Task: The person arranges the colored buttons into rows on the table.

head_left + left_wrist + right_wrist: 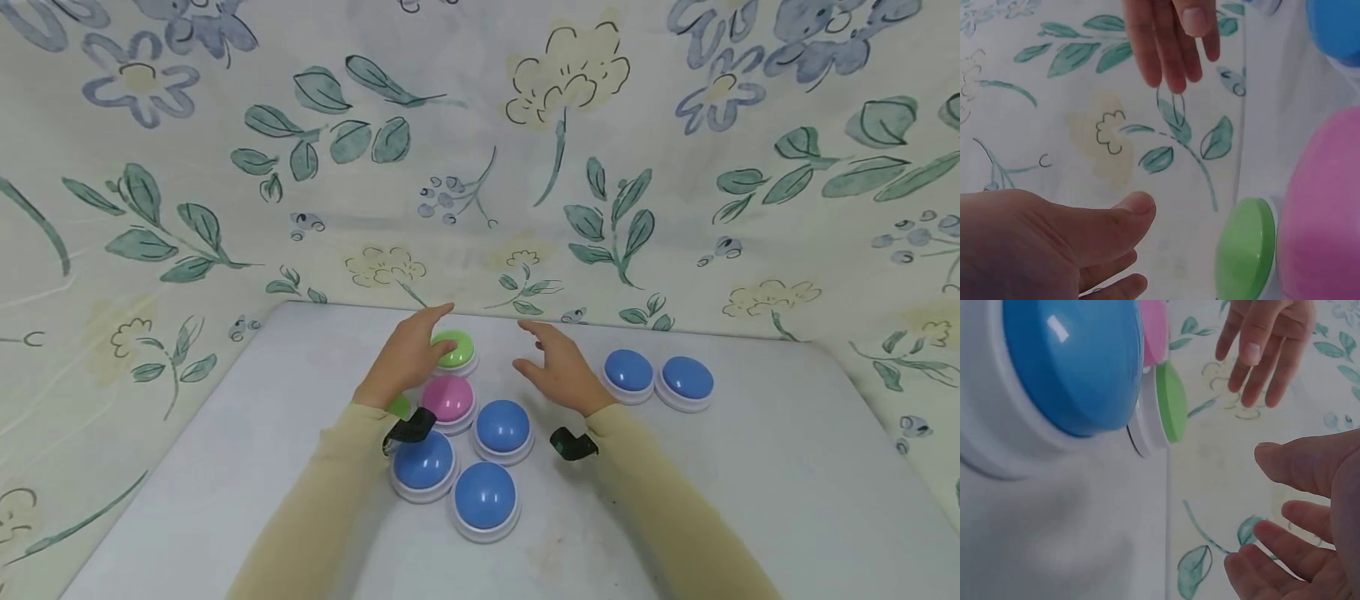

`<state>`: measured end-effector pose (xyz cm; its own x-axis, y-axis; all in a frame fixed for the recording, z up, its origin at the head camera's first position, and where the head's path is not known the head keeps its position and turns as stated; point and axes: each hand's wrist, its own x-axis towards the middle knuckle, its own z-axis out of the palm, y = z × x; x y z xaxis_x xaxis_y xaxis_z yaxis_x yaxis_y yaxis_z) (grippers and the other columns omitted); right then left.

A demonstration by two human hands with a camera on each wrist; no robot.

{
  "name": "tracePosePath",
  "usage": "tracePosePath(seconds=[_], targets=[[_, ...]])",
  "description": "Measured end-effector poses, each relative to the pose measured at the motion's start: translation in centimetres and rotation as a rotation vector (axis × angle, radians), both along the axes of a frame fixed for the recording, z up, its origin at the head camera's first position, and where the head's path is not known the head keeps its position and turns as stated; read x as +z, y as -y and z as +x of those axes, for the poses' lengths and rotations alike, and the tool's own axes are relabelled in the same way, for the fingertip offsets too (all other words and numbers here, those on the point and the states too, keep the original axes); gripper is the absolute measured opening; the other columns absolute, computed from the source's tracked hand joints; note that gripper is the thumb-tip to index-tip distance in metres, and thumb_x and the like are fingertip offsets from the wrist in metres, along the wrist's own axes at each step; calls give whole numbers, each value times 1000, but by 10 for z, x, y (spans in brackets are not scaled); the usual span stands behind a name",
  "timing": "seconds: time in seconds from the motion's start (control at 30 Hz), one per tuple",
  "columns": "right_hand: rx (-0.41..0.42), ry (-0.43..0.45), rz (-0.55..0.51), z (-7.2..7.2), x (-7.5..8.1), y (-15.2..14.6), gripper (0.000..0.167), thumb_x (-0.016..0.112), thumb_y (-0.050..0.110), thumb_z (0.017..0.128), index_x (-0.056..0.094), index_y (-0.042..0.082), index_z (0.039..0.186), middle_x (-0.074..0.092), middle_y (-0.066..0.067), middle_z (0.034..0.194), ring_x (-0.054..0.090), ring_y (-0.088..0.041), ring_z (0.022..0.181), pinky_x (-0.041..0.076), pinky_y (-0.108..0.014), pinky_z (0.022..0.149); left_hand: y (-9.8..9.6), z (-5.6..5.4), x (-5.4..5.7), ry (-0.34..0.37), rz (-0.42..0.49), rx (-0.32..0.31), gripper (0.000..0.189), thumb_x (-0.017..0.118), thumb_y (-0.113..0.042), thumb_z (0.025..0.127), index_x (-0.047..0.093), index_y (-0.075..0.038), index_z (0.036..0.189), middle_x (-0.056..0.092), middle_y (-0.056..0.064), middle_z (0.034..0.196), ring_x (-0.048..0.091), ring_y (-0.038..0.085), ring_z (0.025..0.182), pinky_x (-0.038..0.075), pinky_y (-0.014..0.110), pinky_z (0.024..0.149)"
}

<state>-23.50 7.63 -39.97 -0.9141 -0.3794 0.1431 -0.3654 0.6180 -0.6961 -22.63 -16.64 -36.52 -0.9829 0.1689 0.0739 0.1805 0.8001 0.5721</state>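
- Head view: looks like a positioning step, with the left hand (405, 358) at nine o'clock of the far green dome (461, 355) and the right hand (562, 367) at three.
- Shows both sets of fingers loosely extended, thumbs apart, holding nothing.
- Places the far green dome at twelve o'clock from the pink dome (448, 397) on the table (750, 500), with three blue domes (485, 495) between four and seven.
- Would seem to call next for choosing a dome and lowering the fingers to its white base.
- Leaves the second green dome (401, 406) mostly hidden behind the left sleeve (322, 492), nine o'clock from pink.
- Probably no thumb contact with green, but hard to judge from the overlap.
- Cuts off pink at four o'clock in the left wrist view.
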Motion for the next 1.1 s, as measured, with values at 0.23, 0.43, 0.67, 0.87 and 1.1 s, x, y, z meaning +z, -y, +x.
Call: tracePosePath(seconds=[0.23, 0.43, 0.67, 0.87, 1.1], targets=[[29, 10, 27, -9, 1, 19, 64, 68, 19, 97, 41, 7, 152, 44, -15, 153, 53, -37, 131, 48, -47, 106, 18, -10, -6, 31, -39, -69, 68, 67, -14, 97, 34, -1, 155, 44, 21, 152, 40, 40, 140, 33, 53, 116], [70, 47, 64, -19, 5, 34, 66, 69, 21, 96, 39, 7, 153, 41, -14, 155, 50, -36, 133, 46, -46, 108, 30, -20, -13, 41, -33, -135, 68, 68, -11, 95, 35, 2, 153, 47, 23, 149, 44, 42, 137, 35, 56, 114], [180, 69, 137, -33, 3, 52, 66, 68, 23, 97, 38, 7, 154, 39, -13, 158, 45, -33, 139, 42, -44, 113, 38, -27, -19, 100, -66, -168, 71, 71, -11, 93, 35, 1, 153, 44, 22, 153, 42, 42, 138, 35, 56, 114], [180, 100, 206, -40, 3, 64, 68, 69, 23, 96, 37, 6, 154, 40, -13, 157, 37, -30, 145, 32, -43, 119, 41, -33, -25, 144, -100, -193, 73, 74, -13, 90, 38, 2, 152, 44, 22, 152, 43, 43, 138, 36, 56, 113], [172, 165, 288, -45, 3, 75, 70, 71, 24, 95, 38, 5, 153, 43, -12, 155, 37, -28, 145, 30, -41, 120, 39, -40, -27, 173, -122, -208, 75, 77, -15, 87, 40, 3, 150, 46, 24, 150, 43, 43, 137, 38, 56, 112]])
